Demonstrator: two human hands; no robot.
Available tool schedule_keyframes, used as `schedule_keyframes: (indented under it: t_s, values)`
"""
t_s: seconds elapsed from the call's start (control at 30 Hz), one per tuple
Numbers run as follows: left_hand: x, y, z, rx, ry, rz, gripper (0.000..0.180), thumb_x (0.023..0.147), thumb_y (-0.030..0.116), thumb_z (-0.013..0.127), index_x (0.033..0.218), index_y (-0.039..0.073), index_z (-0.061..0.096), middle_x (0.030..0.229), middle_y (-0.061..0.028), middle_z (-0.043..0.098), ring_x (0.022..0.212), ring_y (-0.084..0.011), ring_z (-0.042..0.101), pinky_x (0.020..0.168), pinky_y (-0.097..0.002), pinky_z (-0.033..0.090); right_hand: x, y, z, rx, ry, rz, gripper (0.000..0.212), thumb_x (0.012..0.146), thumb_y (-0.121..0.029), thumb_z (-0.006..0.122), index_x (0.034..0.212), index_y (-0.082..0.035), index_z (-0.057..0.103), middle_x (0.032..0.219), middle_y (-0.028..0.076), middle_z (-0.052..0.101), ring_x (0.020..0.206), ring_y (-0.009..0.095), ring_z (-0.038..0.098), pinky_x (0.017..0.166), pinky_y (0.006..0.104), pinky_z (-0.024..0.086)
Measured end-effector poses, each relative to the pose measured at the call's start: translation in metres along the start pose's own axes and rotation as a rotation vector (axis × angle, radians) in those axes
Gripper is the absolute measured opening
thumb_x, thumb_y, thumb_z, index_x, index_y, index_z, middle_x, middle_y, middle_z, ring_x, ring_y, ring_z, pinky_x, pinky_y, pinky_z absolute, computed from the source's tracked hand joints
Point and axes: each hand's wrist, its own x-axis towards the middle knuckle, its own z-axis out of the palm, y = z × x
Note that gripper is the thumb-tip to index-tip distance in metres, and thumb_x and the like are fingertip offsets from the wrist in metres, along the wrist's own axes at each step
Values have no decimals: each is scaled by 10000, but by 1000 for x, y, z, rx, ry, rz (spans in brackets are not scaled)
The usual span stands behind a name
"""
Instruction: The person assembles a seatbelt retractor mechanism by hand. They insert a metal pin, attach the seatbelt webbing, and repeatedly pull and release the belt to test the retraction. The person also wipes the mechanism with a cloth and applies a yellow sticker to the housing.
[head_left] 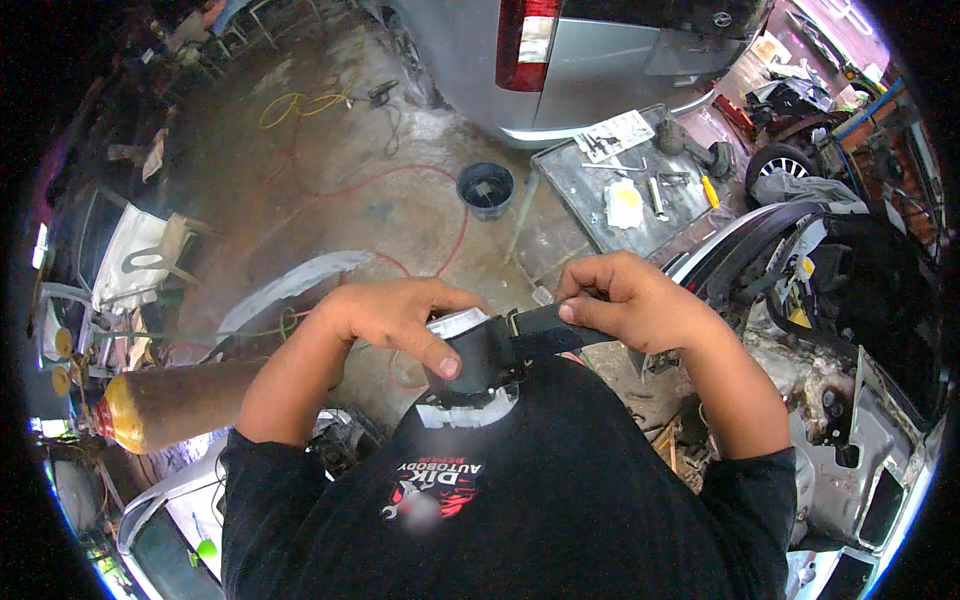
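Close to my chest, my left hand [395,312] is closed around a black, drum-shaped piece [470,358] with pale parts at its upper and lower ends. Its thumb lies across the dark side, while the other fingers are mostly hidden. From the right side of this piece sticks out a flat black strap-like part [548,336], with a small metal-looking bit near where the two meet. My right hand [635,300] pinches the strap-like part near its outer end between thumb and fingers. I cannot tell exactly what kind of part it is.
A grey work board [590,215] holds several tools and a yellow-handled one. A black bucket [485,190] stands on the floor beside a red hose [375,183]. Ahead is a silver vehicle [620,95]; at right, an opened car body [830,390]; at left, a gas cylinder [190,400].
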Motion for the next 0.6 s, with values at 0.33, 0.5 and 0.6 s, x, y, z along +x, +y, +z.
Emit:
schedule_keyframes:
  t_s: [0.33,0.5,0.6]
  values:
    - [24,-25,-12,-98,-11,121,1036,802,643,854,1532,-21,537,1422,-156,662,1285,-247,614,1125,-398,456,21,28,17,89,1,-10,141,994,-131,707,982,9,709,830,36,701,770,111,603,705,336,501]
    - [29,-22,1,-86,174,46,1066,841,712,781,1576,-4,495,1483,-150,620,1363,-259,572,1196,-408,389,17,46,10,149,-48,57,266,944,-154,750,1142,14,693,885,69,730,813,149,640,744,345,524]
    - [32,-29,0,-26,287,146,1086,830,686,805,1607,21,441,1504,-147,581,1414,-267,529,1228,-407,346,9,57,7,-15,-37,-87,447,890,-218,801,1242,18,661,936,132,757,864,253,710,811,394,555]
